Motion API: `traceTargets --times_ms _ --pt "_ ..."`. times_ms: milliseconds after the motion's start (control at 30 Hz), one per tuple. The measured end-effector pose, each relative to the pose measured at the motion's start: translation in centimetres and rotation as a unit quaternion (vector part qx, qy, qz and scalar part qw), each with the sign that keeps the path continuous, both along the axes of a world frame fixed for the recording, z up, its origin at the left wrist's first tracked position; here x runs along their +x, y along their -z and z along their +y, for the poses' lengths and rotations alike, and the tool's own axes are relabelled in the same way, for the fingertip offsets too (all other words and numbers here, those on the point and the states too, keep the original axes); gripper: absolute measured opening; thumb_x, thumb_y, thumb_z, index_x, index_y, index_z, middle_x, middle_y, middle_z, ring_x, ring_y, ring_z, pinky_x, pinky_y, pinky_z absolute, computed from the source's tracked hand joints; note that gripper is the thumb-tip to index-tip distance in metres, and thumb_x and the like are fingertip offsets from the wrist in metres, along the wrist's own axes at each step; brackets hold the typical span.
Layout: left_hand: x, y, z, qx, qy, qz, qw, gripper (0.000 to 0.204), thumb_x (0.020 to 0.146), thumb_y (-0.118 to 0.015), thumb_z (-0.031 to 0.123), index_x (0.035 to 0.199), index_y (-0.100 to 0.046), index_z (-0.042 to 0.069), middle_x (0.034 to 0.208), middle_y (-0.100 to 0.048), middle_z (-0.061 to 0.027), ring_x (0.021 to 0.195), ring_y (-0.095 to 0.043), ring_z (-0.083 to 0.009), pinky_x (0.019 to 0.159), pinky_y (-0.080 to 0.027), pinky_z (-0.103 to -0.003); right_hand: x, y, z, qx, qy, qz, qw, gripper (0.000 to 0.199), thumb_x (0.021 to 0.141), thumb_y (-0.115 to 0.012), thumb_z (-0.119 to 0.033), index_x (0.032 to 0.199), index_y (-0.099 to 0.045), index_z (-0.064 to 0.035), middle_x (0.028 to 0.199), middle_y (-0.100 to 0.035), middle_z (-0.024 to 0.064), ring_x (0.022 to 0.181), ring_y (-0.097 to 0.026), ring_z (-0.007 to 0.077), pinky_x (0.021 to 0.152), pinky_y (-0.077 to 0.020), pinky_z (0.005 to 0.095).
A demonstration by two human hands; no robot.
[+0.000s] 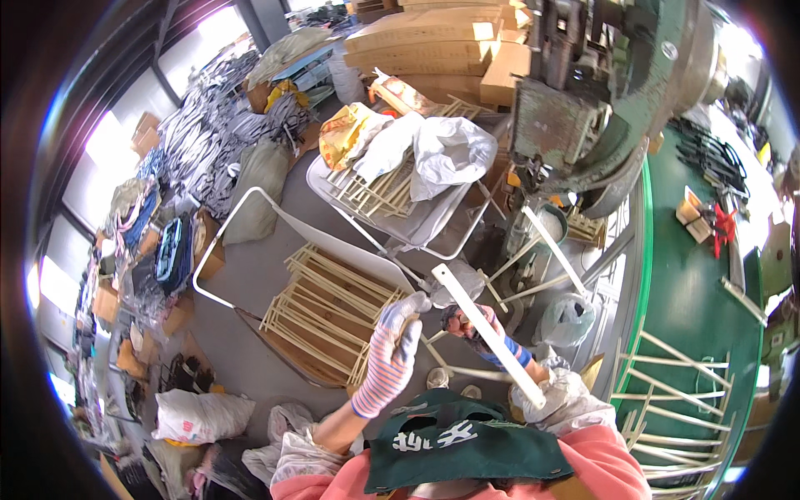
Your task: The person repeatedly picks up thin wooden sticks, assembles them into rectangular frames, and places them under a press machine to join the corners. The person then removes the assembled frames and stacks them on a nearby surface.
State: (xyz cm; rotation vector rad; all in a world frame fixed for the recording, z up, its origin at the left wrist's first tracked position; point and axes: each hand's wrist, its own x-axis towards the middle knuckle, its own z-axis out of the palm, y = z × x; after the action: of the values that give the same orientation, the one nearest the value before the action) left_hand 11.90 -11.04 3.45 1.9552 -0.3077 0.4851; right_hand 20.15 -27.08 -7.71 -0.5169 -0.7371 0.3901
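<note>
Now: cream strip gripped, trays loaded

Both our hands clamp one long cream strip [487, 333]: left hand [392, 346] at its upper end, right hand [475, 329] mid-length. At ten o'clock, a tray [250, 200] holds stacked cream frames [329, 312].

We see a green press machine [621, 92] above a green table [696, 275], stacked cardboard boxes [433, 42] behind, white plastic bags [442, 150] on a grey tray [417, 221], and grey bundles [208, 125] on the floor.

Smooth cream-painted metal bar [487, 333]; striped knit cloth gloves [390, 354] on hands.
</note>
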Motion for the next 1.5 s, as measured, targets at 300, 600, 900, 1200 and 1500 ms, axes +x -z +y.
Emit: traceTargets --times_ms 300,600,900,1200,1500 --pt "0.3 -2.7 1.0 -0.070 0.185 0.166 0.966 0.043 0.078 -0.071 0.018 0.115 -0.058 0.001 0.111 -0.059 -0.0049 0.101 -0.053 -0.0129 0.092 -0.041 -0.031 -2.7 1.4 3.4 0.001 -0.081 0.153 0.985 0.024 0.077 -0.070 -0.013 0.096 -0.063 0.0001 0.096 -0.065 0.0153 0.086 -0.062 0.0205 0.075 -0.0494 0.0287" --pt "0.9 -1.5 4.9 -0.390 0.162 0.278 0.863 0.031 0.090 -0.055 0.024 0.075 -0.067 0.000 0.070 -0.065 -0.0115 0.063 -0.058 -0.0139 0.081 -0.048 -0.030 -2.9 -0.1 7.5 -0.224 0.100 0.010 0.969 0.039 0.076 -0.072 -0.017 0.109 -0.059 -0.0004 0.095 -0.065 0.0014 0.088 -0.057 0.0073 0.080 -0.0457 0.0244" --pt "0.4 -3.1 12.0 -0.183 0.188 0.511 0.819 0.031 0.091 -0.056 0.027 0.106 -0.055 0.000 0.067 -0.056 0.0000 0.050 -0.045 -0.0042 0.046 -0.037 -0.017 0.1 -1.9 8.5 -0.259 0.167 -0.004 0.951 0.018 0.079 -0.069 -0.004 0.096 -0.065 0.0011 0.086 -0.063 0.0024 0.078 -0.056 0.0084 0.070 -0.0453 0.0225" --pt "0.5 3.5 9.7 -0.041 0.246 0.443 0.861 0.018 0.089 -0.057 0.013 0.099 -0.059 -0.001 0.064 -0.060 -0.0007 0.049 -0.044 -0.0021 0.045 -0.036 -0.019 1.9 -4.9 0.4 -0.320 0.086 0.176 0.927 0.045 0.084 -0.056 -0.027 0.114 -0.054 0.0063 0.105 -0.062 0.0162 0.094 -0.062 0.0217 0.086 -0.0475 0.0305" --pt "3.9 3.7 10.1 0.006 0.322 0.502 0.803 0.019 0.088 -0.056 0.013 0.100 -0.059 -0.002 0.062 -0.061 -0.0053 0.055 -0.053 -0.0083 0.053 -0.044 -0.025 -0.4 -4.5 -2.4 -0.432 0.073 0.205 0.875 0.034 0.093 -0.054 -0.026 0.112 -0.059 0.0012 0.090 -0.066 0.0059 0.079 -0.062 0.0093 0.071 -0.0496 0.0225"
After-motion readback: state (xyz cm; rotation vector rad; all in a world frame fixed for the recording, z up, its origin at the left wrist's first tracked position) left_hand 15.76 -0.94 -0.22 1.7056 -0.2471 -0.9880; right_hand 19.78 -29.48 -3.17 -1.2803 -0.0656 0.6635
